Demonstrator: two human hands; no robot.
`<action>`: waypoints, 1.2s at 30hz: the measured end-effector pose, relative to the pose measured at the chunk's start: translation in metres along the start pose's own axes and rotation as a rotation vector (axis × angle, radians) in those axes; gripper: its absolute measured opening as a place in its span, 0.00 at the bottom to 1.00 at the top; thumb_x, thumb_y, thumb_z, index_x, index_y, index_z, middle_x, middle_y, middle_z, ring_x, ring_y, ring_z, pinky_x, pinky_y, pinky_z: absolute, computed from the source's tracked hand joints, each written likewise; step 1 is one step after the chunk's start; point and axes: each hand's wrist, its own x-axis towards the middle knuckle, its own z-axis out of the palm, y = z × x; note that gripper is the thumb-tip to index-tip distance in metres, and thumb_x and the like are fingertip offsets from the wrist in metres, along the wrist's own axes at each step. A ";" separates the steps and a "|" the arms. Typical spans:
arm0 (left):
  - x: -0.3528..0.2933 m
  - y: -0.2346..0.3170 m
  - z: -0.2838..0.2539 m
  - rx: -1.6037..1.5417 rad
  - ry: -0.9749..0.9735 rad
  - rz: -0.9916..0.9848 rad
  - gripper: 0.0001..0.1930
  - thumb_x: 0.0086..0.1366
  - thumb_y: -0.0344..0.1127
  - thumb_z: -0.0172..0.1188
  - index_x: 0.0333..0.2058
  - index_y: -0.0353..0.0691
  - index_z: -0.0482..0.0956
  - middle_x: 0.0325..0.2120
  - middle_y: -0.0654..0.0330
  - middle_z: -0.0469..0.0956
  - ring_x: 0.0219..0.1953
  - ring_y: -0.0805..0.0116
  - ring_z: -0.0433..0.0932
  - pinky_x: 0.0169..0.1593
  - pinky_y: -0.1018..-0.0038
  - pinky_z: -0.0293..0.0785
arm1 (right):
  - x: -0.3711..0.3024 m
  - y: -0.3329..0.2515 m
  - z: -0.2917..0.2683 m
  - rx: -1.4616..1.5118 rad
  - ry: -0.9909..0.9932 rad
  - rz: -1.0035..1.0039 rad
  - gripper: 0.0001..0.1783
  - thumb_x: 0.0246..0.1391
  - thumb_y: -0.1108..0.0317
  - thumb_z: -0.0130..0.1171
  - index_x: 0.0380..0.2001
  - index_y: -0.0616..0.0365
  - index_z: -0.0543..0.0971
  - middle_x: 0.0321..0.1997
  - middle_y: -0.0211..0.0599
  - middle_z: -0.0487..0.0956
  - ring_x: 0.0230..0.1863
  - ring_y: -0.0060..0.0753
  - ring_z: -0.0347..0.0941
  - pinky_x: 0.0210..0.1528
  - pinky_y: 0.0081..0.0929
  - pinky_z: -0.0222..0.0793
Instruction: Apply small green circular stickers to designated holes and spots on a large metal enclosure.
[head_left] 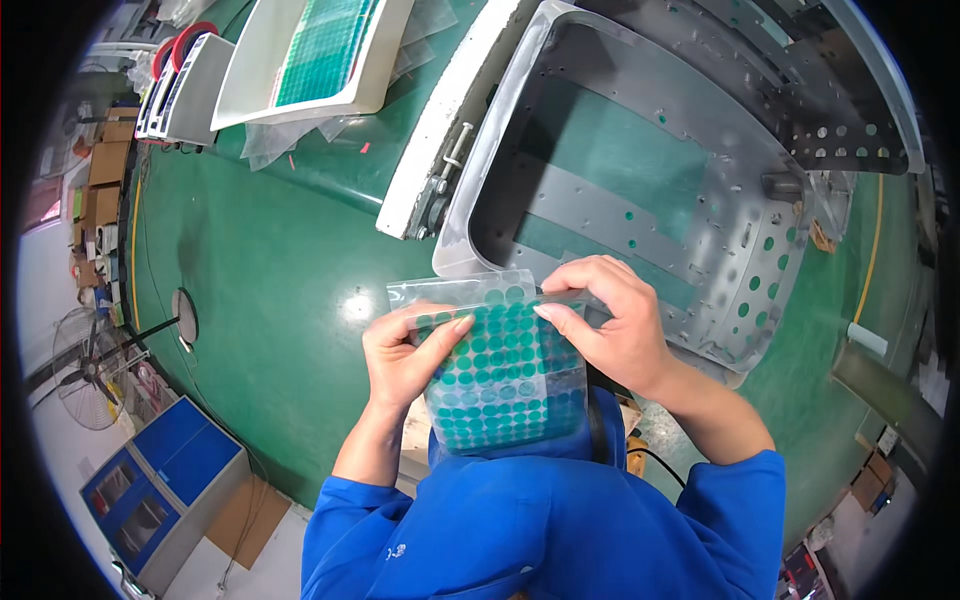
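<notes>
Between my two hands hangs a sheet of round green stickers (495, 375), with a clear plastic film (450, 290) along its top edge. My left hand (405, 350) pinches the sheet's upper left part between thumb and fingers. At the upper right, my right hand (615, 320) grips the sheet's edge, its thumb lying on the front. Some stickers are gone from a band low on the sheet, where paler circles show. Just beyond my hands stands a large grey metal housing (490, 190) with rounded corners and many holes.
A white tray (385, 85) holding more green sticker sheets (325, 60) is at the far left, beside red tape rolls (190, 42). A white beam (440, 120) with bolts runs along the housing. Further left are a fan (85, 370) and a blue-topped cabinet (190, 450).
</notes>
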 end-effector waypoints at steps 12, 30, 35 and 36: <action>0.025 -0.002 0.011 -0.012 0.022 -0.121 0.03 0.47 0.24 0.62 0.22 0.33 0.76 0.19 0.63 0.75 0.21 0.81 0.71 0.25 0.85 0.65 | 0.013 0.021 -0.003 -0.314 0.121 -0.381 0.10 0.31 0.74 0.58 0.24 0.54 0.76 0.28 0.28 0.74 0.28 0.29 0.69 0.31 0.26 0.58; 0.062 -0.007 0.006 0.082 -0.037 -0.092 0.04 0.44 0.25 0.64 0.20 0.33 0.77 0.16 0.64 0.74 0.18 0.82 0.69 0.21 0.85 0.61 | 0.049 0.041 -0.003 -0.077 -0.057 -0.160 0.07 0.38 0.75 0.58 0.25 0.56 0.74 0.27 0.30 0.76 0.30 0.29 0.71 0.35 0.25 0.59; 0.066 -0.013 0.007 0.088 -0.032 -0.070 0.04 0.44 0.25 0.65 0.19 0.33 0.77 0.15 0.65 0.73 0.17 0.83 0.68 0.20 0.85 0.60 | 0.052 0.040 -0.003 -0.095 -0.079 -0.112 0.06 0.39 0.77 0.58 0.25 0.57 0.74 0.27 0.31 0.77 0.30 0.28 0.71 0.36 0.23 0.60; 0.067 -0.013 0.007 0.100 -0.038 -0.070 0.04 0.44 0.25 0.65 0.19 0.33 0.77 0.15 0.65 0.73 0.17 0.82 0.68 0.20 0.85 0.60 | 0.052 0.040 -0.002 -0.047 -0.065 -0.040 0.06 0.40 0.77 0.58 0.25 0.58 0.74 0.27 0.31 0.77 0.29 0.28 0.71 0.36 0.23 0.60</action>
